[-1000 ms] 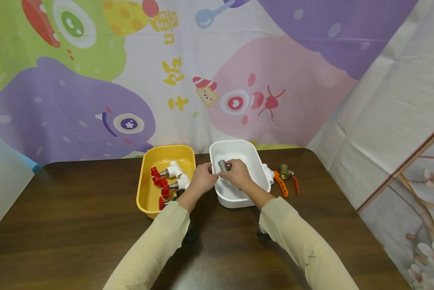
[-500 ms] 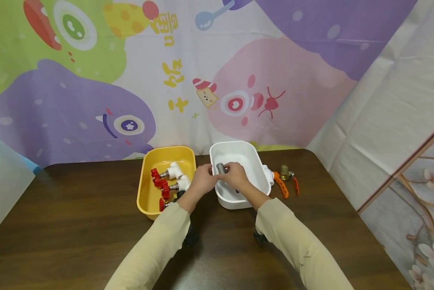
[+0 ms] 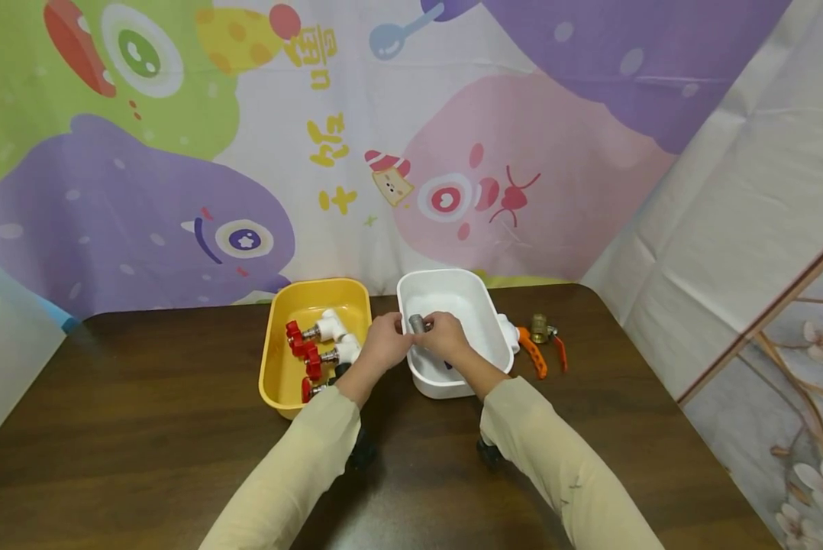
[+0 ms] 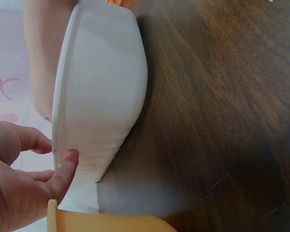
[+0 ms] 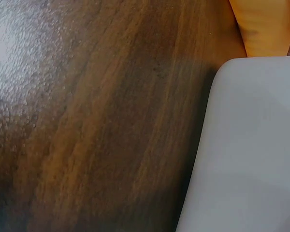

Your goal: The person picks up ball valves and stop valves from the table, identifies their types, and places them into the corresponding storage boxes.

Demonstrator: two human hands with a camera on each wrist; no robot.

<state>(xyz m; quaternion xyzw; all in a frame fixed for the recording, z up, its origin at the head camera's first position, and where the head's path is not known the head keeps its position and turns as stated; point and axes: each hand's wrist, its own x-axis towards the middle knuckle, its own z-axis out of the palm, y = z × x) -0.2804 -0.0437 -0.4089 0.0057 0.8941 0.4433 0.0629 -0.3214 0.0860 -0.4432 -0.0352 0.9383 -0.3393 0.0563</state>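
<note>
Over the white basin (image 3: 480, 294), my right hand (image 3: 446, 336) pinches a grey metal cylinder (image 3: 417, 323), which looks like a threaded pipe end. Most of it is hidden by the fingers, and a small dark blue bit (image 3: 448, 365) shows below that hand. My left hand (image 3: 387, 341) grips the basin's left rim; in the left wrist view its fingers (image 4: 70, 157) lie on both sides of that rim. The thumbs of both hands come close together. The right wrist view has only the basin's outer wall (image 5: 256, 145) and table.
Left of the basin stands a yellow tub (image 3: 281, 305) holding several valves with red handles (image 3: 313, 360). On the right lie a white valve with an orange handle (image 3: 533, 353) and a brass valve (image 3: 539, 328) with a red lever. A printed cloth (image 3: 343, 244) hangs behind the table (image 3: 143, 420).
My right hand has drawn slightly left and down, bringing the grey cylinder closer to the left rim. The left hand stays nearly in place.
</note>
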